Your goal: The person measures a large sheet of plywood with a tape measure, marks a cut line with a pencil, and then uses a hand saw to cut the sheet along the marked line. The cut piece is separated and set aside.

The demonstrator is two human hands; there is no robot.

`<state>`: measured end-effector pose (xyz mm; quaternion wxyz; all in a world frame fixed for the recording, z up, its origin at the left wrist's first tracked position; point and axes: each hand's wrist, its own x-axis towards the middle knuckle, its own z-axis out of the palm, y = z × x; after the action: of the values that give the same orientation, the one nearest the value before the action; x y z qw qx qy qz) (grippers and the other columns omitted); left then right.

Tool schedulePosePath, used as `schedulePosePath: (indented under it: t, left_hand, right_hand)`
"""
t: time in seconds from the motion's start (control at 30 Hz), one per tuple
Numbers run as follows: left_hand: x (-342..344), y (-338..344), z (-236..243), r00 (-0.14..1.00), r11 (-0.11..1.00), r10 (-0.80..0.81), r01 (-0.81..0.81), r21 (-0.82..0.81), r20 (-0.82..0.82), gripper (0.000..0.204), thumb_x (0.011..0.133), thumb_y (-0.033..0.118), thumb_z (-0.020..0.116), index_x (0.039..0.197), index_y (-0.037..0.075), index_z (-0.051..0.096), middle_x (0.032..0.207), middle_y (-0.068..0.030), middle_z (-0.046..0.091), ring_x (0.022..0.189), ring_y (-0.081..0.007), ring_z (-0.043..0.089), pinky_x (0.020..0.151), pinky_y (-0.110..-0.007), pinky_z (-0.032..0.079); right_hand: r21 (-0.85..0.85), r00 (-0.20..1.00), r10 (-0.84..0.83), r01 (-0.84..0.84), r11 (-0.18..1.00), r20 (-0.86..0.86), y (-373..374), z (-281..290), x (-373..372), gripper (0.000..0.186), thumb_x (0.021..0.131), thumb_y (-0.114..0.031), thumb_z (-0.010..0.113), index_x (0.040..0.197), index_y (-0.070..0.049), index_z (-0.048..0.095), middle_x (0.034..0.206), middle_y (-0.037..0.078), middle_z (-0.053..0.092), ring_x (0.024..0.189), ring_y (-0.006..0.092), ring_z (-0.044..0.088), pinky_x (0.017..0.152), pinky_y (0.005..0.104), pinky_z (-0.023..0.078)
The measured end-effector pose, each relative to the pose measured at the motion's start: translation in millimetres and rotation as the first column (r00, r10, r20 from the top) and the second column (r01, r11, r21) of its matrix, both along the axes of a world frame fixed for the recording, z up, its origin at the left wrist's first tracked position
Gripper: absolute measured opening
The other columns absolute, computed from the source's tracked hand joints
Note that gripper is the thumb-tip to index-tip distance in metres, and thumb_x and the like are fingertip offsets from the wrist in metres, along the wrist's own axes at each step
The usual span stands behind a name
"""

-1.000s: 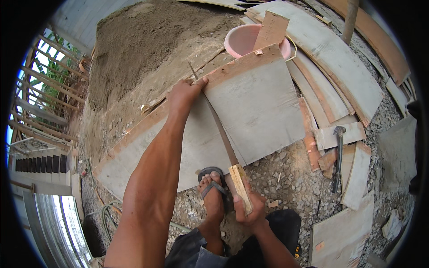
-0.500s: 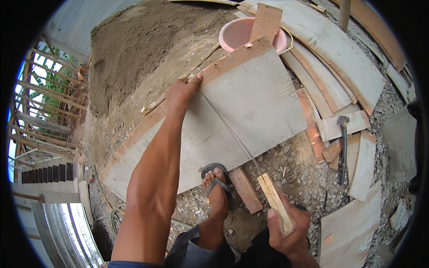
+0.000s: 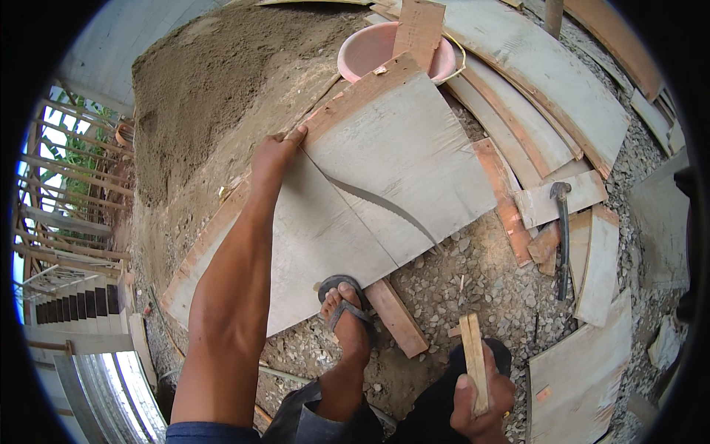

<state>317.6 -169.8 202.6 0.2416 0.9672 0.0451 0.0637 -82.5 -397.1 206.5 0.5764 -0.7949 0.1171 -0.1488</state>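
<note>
In the head view, the right hand (image 3: 484,407) is wrapping snugly round the wooden saw handle (image 3: 475,359), well back from the board (image 3: 414,155) lying ahead of it. The left hand (image 3: 274,159) is pressing on the board's far edge; its fingers are mostly hiding, so I can't tell if they're gripping. A straight line (image 3: 355,214) is running from beside that hand toward the near edge. The dark curved strip (image 3: 381,200) right of it could be blade or shadow, no idea. A sandalled foot (image 3: 346,314) is pinning the near edge. My take: keep the strokes easy and on the line so nothing's bending, and mind that left thumb; it's sitting awfully close.
</note>
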Motion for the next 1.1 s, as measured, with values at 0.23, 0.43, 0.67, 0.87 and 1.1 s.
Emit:
schedulePosePath:
  t: [0.23,0.43,0.67,0.87,1.1]
  left_hand:
    - [-1,-5,4,0.995,0.998,-0.053,0.049,-0.048,-0.088,0.06,0.081,0.061,0.059,0.088,0.003,0.071,0.083,-0.0187,0.069,0.084,-0.0312,0.066,0.079,-0.04,0.048]
    - [-8,6,5,0.999,0.994,0.0,0.006,0.11,-0.053,0.063,0.079,0.064,0.059,0.093,0.004,0.072,0.088,-0.0197,0.07,0.088,-0.0361,0.065,0.081,-0.04,0.048]
    - [6,4,-5,0.998,1.0,0.005,-0.004,0.02,-0.055,0.076,0.077,0.069,0.056,0.11,0.002,0.068,0.104,-0.0229,0.068,0.102,-0.0355,0.064,0.091,-0.039,0.046]
    - [-6,4,-1,0.994,0.997,-0.017,0.024,0.075,-0.103,0.073,0.078,0.069,0.055,0.105,0.004,0.07,0.099,-0.0225,0.069,0.1,-0.0357,0.065,0.09,-0.04,0.047]
    - [-11,-2,9,0.995,1.0,-0.007,0.008,0.008,-0.102,0.07,0.078,0.068,0.056,0.102,0.004,0.071,0.096,-0.0201,0.07,0.097,-0.0363,0.065,0.087,-0.042,0.048]
  right_hand:
    - [0.046,0.957,0.241,-0.251,0.967,0.164,-1,-33,-57,0.048,0.083,-0.01,0.063,0.124,0.012,0.053,0.093,0.022,0.067,0.071,0.0288,0.068,0.062,0.0367,0.052]
    - [0.086,0.968,0.203,-0.217,0.972,0.144,40,-57,42,0.044,0.075,-0.008,0.068,0.113,0.012,0.058,0.07,0.018,0.065,0.058,0.0283,0.068,0.055,0.0356,0.054]
    - [0.116,0.963,0.213,-0.233,0.966,0.162,30,2,45,0.044,0.075,-0.006,0.066,0.112,0.016,0.057,0.09,0.029,0.067,0.079,0.0345,0.071,0.073,0.0357,0.058]
    - [0.218,0.971,0.193,-0.22,0.951,0.138,64,-53,127,0.042,0.082,-0.015,0.064,0.112,0.014,0.059,0.088,0.029,0.067,0.075,0.0334,0.071,0.064,0.0336,0.057]
    - [-0.006,0.942,0.233,-0.238,0.971,0.24,79,-98,121,0.056,0.086,-0.021,0.069,0.128,0.01,0.05,0.091,0.022,0.068,0.082,0.0264,0.07,0.071,0.0322,0.055]
